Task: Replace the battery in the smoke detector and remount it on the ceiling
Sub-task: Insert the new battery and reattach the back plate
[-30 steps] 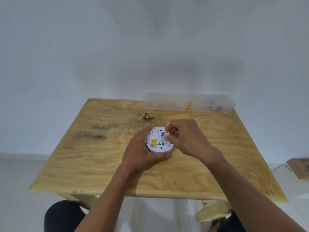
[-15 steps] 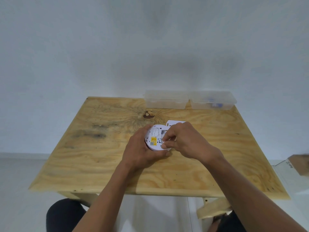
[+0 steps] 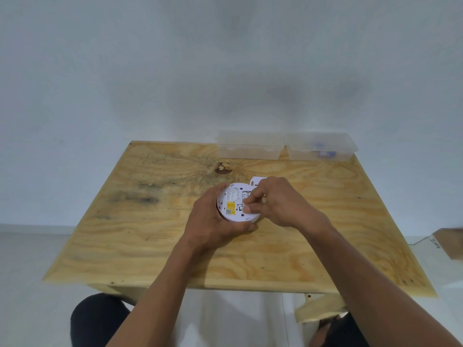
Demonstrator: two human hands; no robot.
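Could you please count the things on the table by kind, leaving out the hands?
Clear boxes: 2
Smoke detector: 1
White plate behind it: 1
Total: 4

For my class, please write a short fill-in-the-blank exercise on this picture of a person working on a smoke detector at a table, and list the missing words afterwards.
1. The round white plastic smoke detector is gripped at its rim by the person's ____ hand.
2. The sticker on the detector's upturned back is ____ in colour.
3. The two clear plastic boxes stand at the ____ edge of the plywood table.
4. The right hand presses its ____ onto the detector's back.

Missing words: left; yellow; far; fingertips
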